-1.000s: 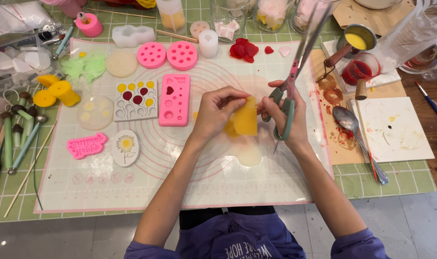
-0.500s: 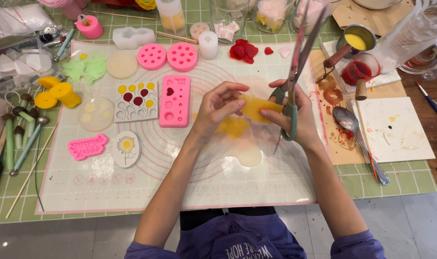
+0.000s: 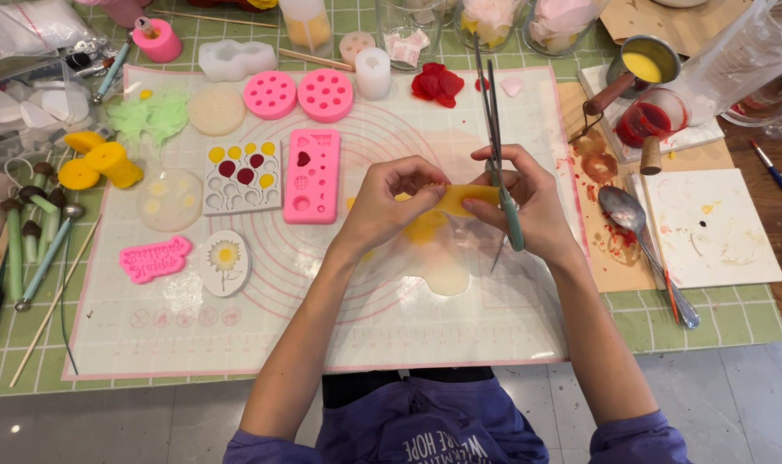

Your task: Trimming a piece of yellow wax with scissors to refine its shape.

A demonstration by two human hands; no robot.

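Over the middle of a translucent silicone mat (image 3: 339, 326), both my hands hold a thin yellow wax piece (image 3: 459, 198). My left hand (image 3: 391, 202) pinches its left edge. My right hand (image 3: 520, 202) grips the right edge and also clasps long tweezers (image 3: 494, 129) with a green handle, tips pointing away from me. A second yellow bit (image 3: 425, 230) and a pale translucent piece (image 3: 447, 277) lie on the mat under my hands.
Pink silicone moulds (image 3: 312, 174), a white mould with coloured fills (image 3: 240, 176) and round pink moulds (image 3: 298, 94) lie left. Red wax petals (image 3: 436, 84), jars, a small pot of yellow wax (image 3: 642, 64), a red cup (image 3: 644, 120) and a spoon (image 3: 640, 241) stand right. Sculpting tools (image 3: 39, 241) line the left edge.
The yellow piece was upright in front of my left hand; now it is turned flat and stretched between both hands. The tweezers swung more upright.
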